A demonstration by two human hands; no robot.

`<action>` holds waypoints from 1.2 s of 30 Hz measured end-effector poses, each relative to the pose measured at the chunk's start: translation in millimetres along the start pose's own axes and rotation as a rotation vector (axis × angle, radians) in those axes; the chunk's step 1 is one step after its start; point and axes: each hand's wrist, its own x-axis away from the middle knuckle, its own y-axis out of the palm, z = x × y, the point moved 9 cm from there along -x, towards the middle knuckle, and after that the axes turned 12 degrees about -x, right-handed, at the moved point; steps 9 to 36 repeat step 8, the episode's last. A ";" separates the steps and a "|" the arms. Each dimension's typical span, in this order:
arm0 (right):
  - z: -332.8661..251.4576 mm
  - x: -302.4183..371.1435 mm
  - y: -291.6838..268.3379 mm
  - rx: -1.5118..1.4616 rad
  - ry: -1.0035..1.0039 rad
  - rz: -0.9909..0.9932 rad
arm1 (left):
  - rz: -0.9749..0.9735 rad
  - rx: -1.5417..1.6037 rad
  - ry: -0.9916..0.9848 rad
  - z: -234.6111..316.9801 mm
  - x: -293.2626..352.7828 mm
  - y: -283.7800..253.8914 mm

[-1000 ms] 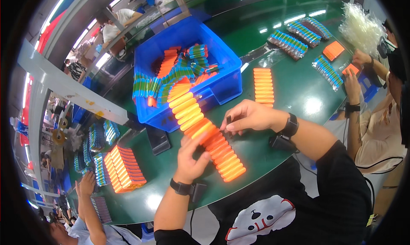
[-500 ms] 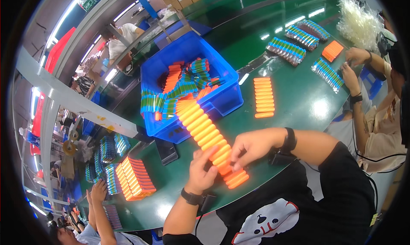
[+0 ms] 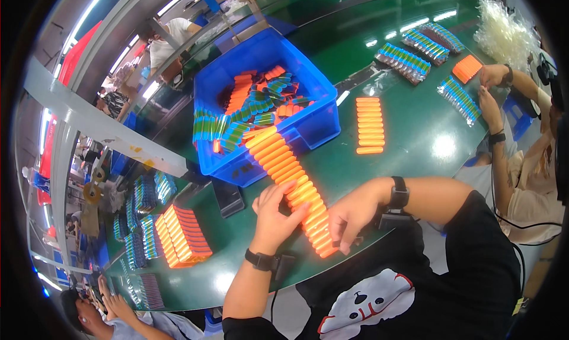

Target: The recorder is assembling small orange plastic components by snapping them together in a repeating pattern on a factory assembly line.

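A long strip of orange tubes (image 3: 288, 167) slants from the rim of the blue bin (image 3: 305, 129) down toward me. My left hand (image 3: 277, 212) holds its left edge, thumb and fingertips against the tubes. At the strip's near end my right hand (image 3: 354, 216) is closed, its fingers curled down beside the last tubes. A small dark piece (image 3: 336, 243) shows at those fingertips, too little of it to name. Inside the bin lie more orange tubes (image 3: 239, 93) and strips in blue-green wrappers (image 3: 237, 129).
A shorter orange strip (image 3: 370, 125) lies right of the bin. A phone-like dark slab (image 3: 229, 199) is below the bin. Stacked orange packs (image 3: 182, 236) stand at left. Wrapped packs (image 3: 404, 62) lie far right, near a co-worker's hands (image 3: 492, 91). Another person sits lower left.
My left hand has shifted up along the strip, and my right hand has turned more downward at its near end. The co-worker's hands at lower left have drawn back from the packs.
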 end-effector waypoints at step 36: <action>-4.0 0.4 -8.8 -0.023 0.016 0.056 | -0.058 -0.115 -0.047 -8.7 0.8 9.1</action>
